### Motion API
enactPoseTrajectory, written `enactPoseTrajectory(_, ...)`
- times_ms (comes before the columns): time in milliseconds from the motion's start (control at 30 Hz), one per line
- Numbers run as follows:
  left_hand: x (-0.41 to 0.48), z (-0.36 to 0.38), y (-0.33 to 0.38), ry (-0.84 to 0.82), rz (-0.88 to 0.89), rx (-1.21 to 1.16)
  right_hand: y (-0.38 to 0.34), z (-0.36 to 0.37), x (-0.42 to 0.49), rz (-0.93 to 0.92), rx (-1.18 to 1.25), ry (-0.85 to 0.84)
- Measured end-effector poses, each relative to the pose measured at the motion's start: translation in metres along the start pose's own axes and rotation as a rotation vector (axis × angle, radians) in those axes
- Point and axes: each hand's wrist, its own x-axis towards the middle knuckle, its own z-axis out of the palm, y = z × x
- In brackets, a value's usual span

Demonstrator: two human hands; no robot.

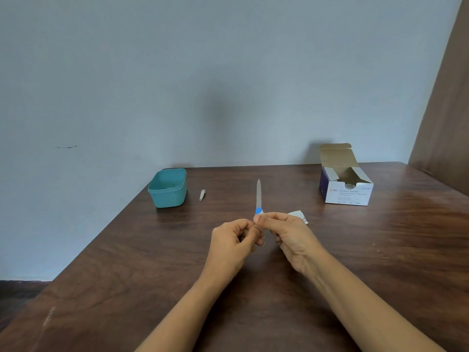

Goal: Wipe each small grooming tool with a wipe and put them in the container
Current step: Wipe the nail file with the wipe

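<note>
We see a dark wood table [380,250] against a plain grey-blue wall [177,72], a brown panel [446,123] at right, dark floor [15,293] lower left, soft even light.

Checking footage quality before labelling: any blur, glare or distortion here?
Head view: wide-angle bend at the table edges; soft sheen on the wood at right; nail file and small clipper slightly soft; box print mostly unreadable; a dim shadow on the wall.

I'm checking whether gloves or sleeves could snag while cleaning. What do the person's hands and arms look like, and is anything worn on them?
The left hand and right hand are bare, with no gloves. Both forearms are uncovered up to the frame's bottom edge: no sleeves, watch or bracelets show. No ring can be made out on the visible fingers.
</note>
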Motion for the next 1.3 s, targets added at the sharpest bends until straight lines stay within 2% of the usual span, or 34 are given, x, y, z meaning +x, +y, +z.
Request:
enactPoseTrajectory(233, 0.007, -0.006, 0.003, 0.003, -0.166, -0.236, -0.005, -0.005, 0.005, -0.002, -0.060, 0.003)
enactPoseTrajectory(367, 0.010, -0.015, 0.005, 0.001, -0.277, -0.392, -0.006, -0.007, 0.004, 0.023, -0.144, -0.085)
enactPoseTrajectory(500, 0.011, -0.017, 0.007, -0.093, -0.343, -0.507, -0.004, -0.005, 0.002, 0.034, -0.276, -0.201)
enactPoseTrajectory(667, 0.013, -0.018, 0.009, -0.110, -0.348, -0.662, -0.005, -0.007, 0.000, 0.037, -0.340, -0.249)
enactPoseTrajectory(933, 0.014, -0.021, 0.009, -0.073, -0.383, -0.732, -0.007, -0.010, 0.000, 0.109, -0.355, -0.308)
enactPoseTrajectory(1200, 0.018, -0.026, 0.006, 0.026, -0.374, -0.752, -0.008, -0.014, 0.000, 0.157, -0.403, -0.302)
enactPoseTrajectory(1300, 0.020, -0.029, 0.005, 0.062, -0.372, -0.789, -0.006, -0.012, 0.002, 0.129, -0.314, -0.226)
